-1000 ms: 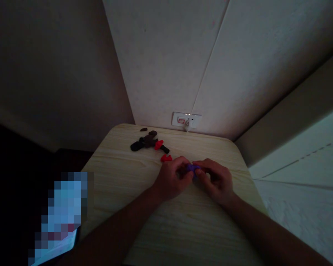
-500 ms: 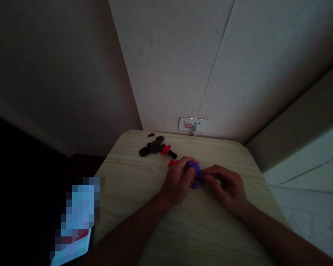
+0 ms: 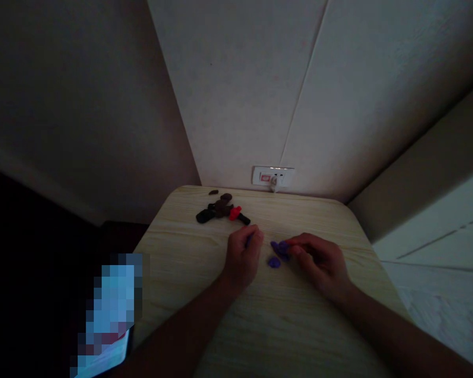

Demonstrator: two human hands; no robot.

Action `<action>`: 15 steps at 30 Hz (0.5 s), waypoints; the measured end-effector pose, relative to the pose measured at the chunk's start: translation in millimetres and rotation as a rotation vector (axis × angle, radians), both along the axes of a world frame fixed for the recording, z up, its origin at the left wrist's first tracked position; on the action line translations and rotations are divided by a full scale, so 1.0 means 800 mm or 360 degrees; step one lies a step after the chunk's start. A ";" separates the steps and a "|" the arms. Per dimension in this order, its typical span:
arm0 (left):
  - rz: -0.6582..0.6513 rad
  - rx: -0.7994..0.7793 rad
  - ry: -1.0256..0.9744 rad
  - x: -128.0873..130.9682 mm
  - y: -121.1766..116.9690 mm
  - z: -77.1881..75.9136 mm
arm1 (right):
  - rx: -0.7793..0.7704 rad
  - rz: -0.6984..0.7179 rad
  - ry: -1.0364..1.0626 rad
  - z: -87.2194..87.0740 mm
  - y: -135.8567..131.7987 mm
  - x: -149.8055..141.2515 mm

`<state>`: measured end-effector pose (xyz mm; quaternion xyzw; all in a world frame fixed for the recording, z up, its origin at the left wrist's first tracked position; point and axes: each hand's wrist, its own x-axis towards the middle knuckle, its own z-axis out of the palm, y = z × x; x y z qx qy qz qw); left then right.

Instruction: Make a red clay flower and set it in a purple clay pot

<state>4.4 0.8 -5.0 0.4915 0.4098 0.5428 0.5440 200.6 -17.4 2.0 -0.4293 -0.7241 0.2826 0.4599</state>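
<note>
My left hand [image 3: 242,257] is closed around a lump of purple modelling clay, only a sliver of which shows between the fingers. To its right, my right hand [image 3: 319,262] pinches some small purple clay pieces [image 3: 281,250] with thumb and fingertips, just at the table surface. A separate rounded purple clay lump [image 3: 274,262] lies on the table between the hands, nearer the right one. Beyond my left hand lies a cluster of brown clay [image 3: 222,208] and black clay [image 3: 205,216], with a red clay piece [image 3: 235,213] around a black stick-like part [image 3: 244,219].
The pale wooden table [image 3: 205,315] stands against the wall. A small brown scrap [image 3: 213,192] lies near its back edge. A wall socket [image 3: 273,177] with a plug sits just above the table. A lit screen [image 3: 110,336], partly pixelated, is at lower left.
My left hand has moved left, away from the right hand, with the purple lump now mostly hidden in its grip. The smaller purple pieces stay by my right hand. The loose red piece is now hidden.
</note>
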 end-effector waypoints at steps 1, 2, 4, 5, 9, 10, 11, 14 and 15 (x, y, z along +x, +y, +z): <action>0.0034 -0.0011 -0.0092 -0.002 0.002 0.002 | -0.0007 -0.0003 0.0002 0.000 0.000 0.000; 0.0071 -0.0028 -0.0187 -0.003 0.003 0.005 | -0.0016 -0.0005 0.0005 0.000 0.000 -0.001; 0.0140 -0.0067 -0.0332 -0.007 0.008 0.011 | -0.0027 -0.0011 0.0006 0.000 0.000 -0.001; 0.0165 -0.0084 -0.0371 -0.008 0.011 0.014 | -0.0032 -0.0015 0.0002 0.000 0.000 -0.001; 0.0170 -0.0086 -0.0381 -0.012 0.017 0.019 | -0.0040 -0.0031 -0.0006 0.002 0.001 -0.001; 0.0162 -0.0078 -0.0376 -0.013 0.017 0.019 | -0.0035 -0.0027 -0.0003 0.003 0.001 -0.001; 0.0153 -0.0067 -0.0375 -0.013 0.017 0.018 | -0.0029 -0.0023 0.0002 0.003 0.001 -0.001; 0.0127 0.0069 -0.0262 -0.015 0.013 0.018 | -0.0028 -0.0012 0.0026 0.003 0.001 0.000; 0.0117 0.0135 -0.0196 -0.016 0.012 0.018 | -0.0039 -0.0009 0.0032 0.002 0.001 0.000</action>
